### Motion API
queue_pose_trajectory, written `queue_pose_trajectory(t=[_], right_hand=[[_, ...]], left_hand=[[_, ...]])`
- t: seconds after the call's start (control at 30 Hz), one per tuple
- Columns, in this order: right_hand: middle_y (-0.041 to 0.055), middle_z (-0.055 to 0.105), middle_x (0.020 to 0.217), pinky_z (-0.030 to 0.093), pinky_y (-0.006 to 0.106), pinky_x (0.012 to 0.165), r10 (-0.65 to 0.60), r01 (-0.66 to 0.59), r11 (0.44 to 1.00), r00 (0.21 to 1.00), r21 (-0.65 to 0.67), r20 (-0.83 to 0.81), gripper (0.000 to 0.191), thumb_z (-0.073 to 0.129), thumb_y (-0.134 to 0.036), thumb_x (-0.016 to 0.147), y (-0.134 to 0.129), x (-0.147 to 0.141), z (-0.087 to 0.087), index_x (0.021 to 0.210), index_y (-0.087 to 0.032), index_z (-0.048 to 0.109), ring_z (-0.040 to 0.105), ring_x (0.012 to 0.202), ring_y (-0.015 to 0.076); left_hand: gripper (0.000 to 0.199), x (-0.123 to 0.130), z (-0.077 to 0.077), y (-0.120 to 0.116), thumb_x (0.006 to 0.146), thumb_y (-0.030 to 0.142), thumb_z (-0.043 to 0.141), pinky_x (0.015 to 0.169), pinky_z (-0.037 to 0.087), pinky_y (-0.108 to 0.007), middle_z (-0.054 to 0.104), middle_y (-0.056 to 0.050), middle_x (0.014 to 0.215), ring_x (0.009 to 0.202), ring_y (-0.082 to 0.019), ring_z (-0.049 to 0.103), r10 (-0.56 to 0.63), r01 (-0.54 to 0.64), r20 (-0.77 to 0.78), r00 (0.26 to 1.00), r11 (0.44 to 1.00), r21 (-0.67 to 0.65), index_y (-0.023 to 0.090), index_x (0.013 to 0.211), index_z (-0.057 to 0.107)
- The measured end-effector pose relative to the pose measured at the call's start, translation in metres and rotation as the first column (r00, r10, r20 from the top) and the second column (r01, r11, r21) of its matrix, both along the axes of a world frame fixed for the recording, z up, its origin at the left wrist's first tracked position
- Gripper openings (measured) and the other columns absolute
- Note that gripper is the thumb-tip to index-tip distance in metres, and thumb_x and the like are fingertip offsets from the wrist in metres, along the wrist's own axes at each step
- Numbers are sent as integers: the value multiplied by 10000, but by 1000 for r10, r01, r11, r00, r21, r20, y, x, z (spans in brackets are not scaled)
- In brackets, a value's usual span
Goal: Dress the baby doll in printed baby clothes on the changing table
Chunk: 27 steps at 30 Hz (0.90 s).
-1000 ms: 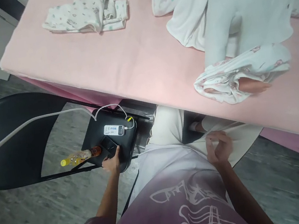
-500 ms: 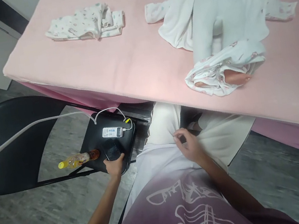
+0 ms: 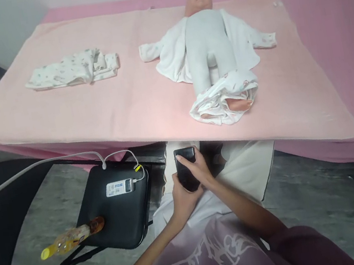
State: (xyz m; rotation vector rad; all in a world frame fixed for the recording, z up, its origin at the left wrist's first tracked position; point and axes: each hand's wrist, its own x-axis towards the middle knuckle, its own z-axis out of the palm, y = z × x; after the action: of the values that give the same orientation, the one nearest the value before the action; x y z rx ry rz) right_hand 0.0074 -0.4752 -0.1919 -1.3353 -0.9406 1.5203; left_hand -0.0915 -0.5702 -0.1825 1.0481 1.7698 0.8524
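Note:
A black phone [image 3: 187, 174] is held upright over my lap, its screen dark. My left hand [image 3: 185, 200] grips its lower end. My right hand [image 3: 197, 165] holds its right side, the thumb lying across the screen. Beyond the table edge a baby doll [image 3: 207, 45] lies on its back on the pink table [image 3: 147, 119]. An open white jacket [image 3: 174, 62] spreads under its grey-white body, and patterned white pants [image 3: 222, 97] are bunched around its feet. Folded patterned clothes [image 3: 73, 71] lie on the left part of the table.
A black folding chair [image 3: 121, 224] stands at the left. On its seat are a white device [image 3: 120, 187] with a cable plugged in and a bottle with a yellow cap [image 3: 69, 239]. The white cable [image 3: 48, 160] runs off to the left.
My left hand has lifted the phone off the chair seat and brought it over my lap. My right hand has closed on it too. The view now takes in the doll's head.

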Motion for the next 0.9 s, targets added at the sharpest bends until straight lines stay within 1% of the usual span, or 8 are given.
queue_pose_trajectory(t=[0.13,0.23,0.33,0.43,0.53,0.63,0.77,0.9], right_hand=[[65,832,1108,639,400,974,-133,138,988,988,-68,74,593,929,-648,778,17,18,-3,1151,-220,759,776,1036,278],[91,840,1183,609,444,1077,-191,199,979,971,-42,145,601,931,-646,785,26,34,-6,1170,-211,777,771,1129,312],[105,826,1300,548,471,1199,-225,228,974,966,-7,128,561,845,-652,877,29,47,-9,1219,-212,780,736,1278,334],[111,813,1342,515,470,1243,-253,258,966,959,-20,126,545,780,-634,923,27,56,-12,1264,-209,762,703,1347,335],[118,802,1361,534,445,1214,-286,293,956,949,-35,137,571,780,-614,917,25,62,-15,1312,-205,734,705,1343,325],[117,804,1364,538,432,1203,-320,325,945,939,-21,128,595,798,-599,897,24,67,-18,1338,-210,714,705,1348,317],[125,824,1311,566,442,1152,-337,344,938,935,-50,114,639,859,-620,834,27,74,-26,1290,-197,716,749,1261,322],[126,833,1273,583,447,1110,-371,382,922,918,-60,139,657,931,-617,760,29,82,-33,1220,-193,732,771,1205,327]], left_hand=[[801,12,-14,15,743,359,987,1046,613,-499,699,-121,1308,1232,-340,733,-132,120,222,966,991,66,230,1355,485],[771,12,-22,27,800,369,986,1180,564,-522,685,-122,1380,1347,-347,686,-194,174,452,870,981,87,245,1407,528],[691,10,-31,37,860,421,945,1244,529,-508,681,-108,1454,1468,-356,603,-162,184,637,754,982,32,259,1443,613],[656,11,-42,45,917,497,865,1198,568,-504,678,-100,1534,1513,-368,577,-81,202,757,648,977,-68,285,1504,661],[648,14,-52,50,946,557,807,1165,593,-505,715,-91,1517,1484,-366,624,-17,235,838,545,963,-134,297,1525,674],[661,19,-61,54,957,628,788,1148,609,-503,745,-88,1484,1442,-361,668,4,251,874,486,957,-145,293,1516,681],[672,26,-68,56,952,671,801,1140,616,-484,731,-90,1521,1445,-357,672,3,255,880,475,957,-141,281,1488,693],[651,29,-69,57,951,630,824,1170,602,-486,736,-97,1517,1486,-363,649,-27,289,871,490,948,-134,279,1485,700]])
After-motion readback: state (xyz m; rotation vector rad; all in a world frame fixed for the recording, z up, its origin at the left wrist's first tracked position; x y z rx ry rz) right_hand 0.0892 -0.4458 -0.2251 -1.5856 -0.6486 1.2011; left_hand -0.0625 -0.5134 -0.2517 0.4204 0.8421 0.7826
